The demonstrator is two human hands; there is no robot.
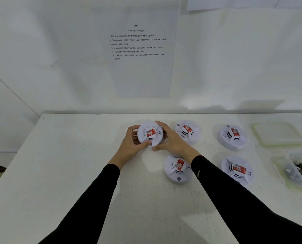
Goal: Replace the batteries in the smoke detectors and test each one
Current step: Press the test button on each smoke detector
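A round white smoke detector [151, 126] with a red sticker on its face is held just above the white table [76, 164]. My left hand [131, 144] grips its left rim, thumb on the lower front edge near the grey test button. My right hand [171, 140] grips its right rim, fingers curled around the top and bottom edges. Several more detectors lie face up on the table: one behind my right hand [189, 132], one below it [177, 170], and two further right [232, 136] [237, 169].
A clear plastic lid [278, 133] lies at the far right. In front of it stands a clear container [298, 170] holding batteries. A printed instruction sheet [138, 44] hangs on the white wall behind the table. The table's left edge runs diagonally at the left.
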